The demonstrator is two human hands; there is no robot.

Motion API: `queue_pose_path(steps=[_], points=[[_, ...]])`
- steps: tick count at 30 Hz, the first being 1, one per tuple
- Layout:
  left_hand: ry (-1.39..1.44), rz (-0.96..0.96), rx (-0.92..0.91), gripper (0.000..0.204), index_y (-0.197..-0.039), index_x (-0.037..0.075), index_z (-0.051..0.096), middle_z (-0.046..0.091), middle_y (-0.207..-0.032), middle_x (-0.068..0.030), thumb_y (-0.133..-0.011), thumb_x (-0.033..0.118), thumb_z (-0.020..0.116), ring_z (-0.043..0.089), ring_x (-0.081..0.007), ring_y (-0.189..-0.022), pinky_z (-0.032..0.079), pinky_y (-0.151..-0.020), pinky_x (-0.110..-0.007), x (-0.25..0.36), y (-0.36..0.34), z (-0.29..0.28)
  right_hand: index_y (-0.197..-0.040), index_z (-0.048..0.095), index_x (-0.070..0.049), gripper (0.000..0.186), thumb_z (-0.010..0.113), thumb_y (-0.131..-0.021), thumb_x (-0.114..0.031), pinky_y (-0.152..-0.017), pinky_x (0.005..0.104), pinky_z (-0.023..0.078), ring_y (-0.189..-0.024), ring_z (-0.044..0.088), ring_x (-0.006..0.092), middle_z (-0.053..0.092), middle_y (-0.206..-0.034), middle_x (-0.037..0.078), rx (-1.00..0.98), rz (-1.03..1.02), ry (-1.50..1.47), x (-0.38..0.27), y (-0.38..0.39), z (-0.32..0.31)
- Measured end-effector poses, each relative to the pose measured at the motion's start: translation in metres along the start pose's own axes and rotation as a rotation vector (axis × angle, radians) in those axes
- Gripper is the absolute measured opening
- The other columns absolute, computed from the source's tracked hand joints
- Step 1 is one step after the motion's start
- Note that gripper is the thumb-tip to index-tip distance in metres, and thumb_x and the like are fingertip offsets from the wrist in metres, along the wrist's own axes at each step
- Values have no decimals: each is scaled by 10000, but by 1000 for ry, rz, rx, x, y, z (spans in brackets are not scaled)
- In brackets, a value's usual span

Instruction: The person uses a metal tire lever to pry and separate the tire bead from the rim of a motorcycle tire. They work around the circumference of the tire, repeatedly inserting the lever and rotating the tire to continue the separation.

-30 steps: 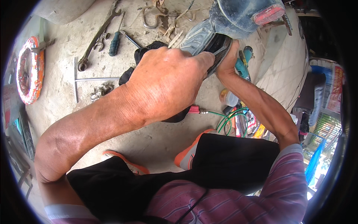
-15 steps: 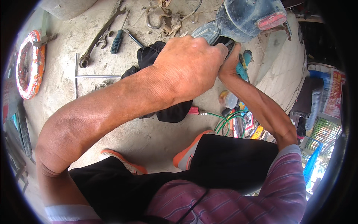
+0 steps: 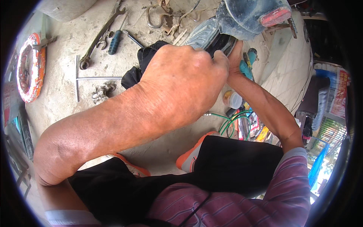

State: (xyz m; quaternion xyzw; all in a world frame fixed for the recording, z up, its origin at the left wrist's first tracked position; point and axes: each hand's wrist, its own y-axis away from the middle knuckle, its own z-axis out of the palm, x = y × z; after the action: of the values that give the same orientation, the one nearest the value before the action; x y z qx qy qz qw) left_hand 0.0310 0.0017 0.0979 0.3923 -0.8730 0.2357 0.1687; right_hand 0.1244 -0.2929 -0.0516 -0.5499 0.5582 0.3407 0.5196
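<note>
Ahead of me a dusty, grey-streaked tyre [image 3: 202, 33] shows below a dark mudguard [image 3: 245, 17] with a red reflector [image 3: 275, 19]. My left hand [image 3: 187, 77] is closed, knuckles up, beside the tyre's near edge; its fingers curl under, and what they grip is hidden. Black rubber [image 3: 224, 44] shows between the tyre and my hands. My right hand [image 3: 235, 56] reaches up against the tyre's right side, its fingers hidden behind the rubber and the mudguard. Black cloth [image 3: 151, 53] lies on the floor beyond my left wrist.
On the concrete to the left lie a large wrench [image 3: 99, 39], a screwdriver [image 3: 115, 42], a T-shaped metal rod [image 3: 98, 78] and an orange-and-white ring-shaped bundle [image 3: 28, 68]. A lidded jar [image 3: 232, 99], green hose [image 3: 223, 121] and a teal-handled tool [image 3: 246, 70] are at the right.
My left hand has drawn back toward me and slightly left, away from the tyre. More of the tyre and black rubber shows. My right hand stays nearly in place.
</note>
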Motion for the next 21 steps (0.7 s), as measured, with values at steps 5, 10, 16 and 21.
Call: queue_pose_path(steps=[5,10,16,21], points=[[-66,72,-54,568,-1465,-34,657,727,-874,-159,-927,142,713,750,-254,-639,600,-530,-384,-12,52,2,-1478,595,-113,626,358,-1165,-601,-1135,375,515,-1316,639,230,659,-1454,63,81,321,-400,-20,2,19],[-34,160,-59,679,-1552,1,614,609,-805,-84,-891,136,690,646,-197,-556,525,-462,-370,-35,105,25,-1588,482,-17,637,321,-1196,-493,-1209,380,409,-1385,544,242,575,-1523,122,78,174,-72,-19,4,18],[58,93,-159,696,-1541,21,624,633,-839,-97,-861,114,741,682,-245,-608,566,-513,-402,-54,139,29,-1539,574,-102,626,380,-1172,-569,-1209,361,438,-1366,603,209,646,-1482,37,77,153,-43,-10,-6,-8],[220,-54,-94,620,-1509,17,632,672,-875,-122,-900,48,746,705,-310,-629,588,-543,-428,-57,140,21,-1548,582,-64,618,392,-1183,-526,-1229,361,399,-1384,581,212,630,-1519,52,-26,171,256,-27,-11,-25]])
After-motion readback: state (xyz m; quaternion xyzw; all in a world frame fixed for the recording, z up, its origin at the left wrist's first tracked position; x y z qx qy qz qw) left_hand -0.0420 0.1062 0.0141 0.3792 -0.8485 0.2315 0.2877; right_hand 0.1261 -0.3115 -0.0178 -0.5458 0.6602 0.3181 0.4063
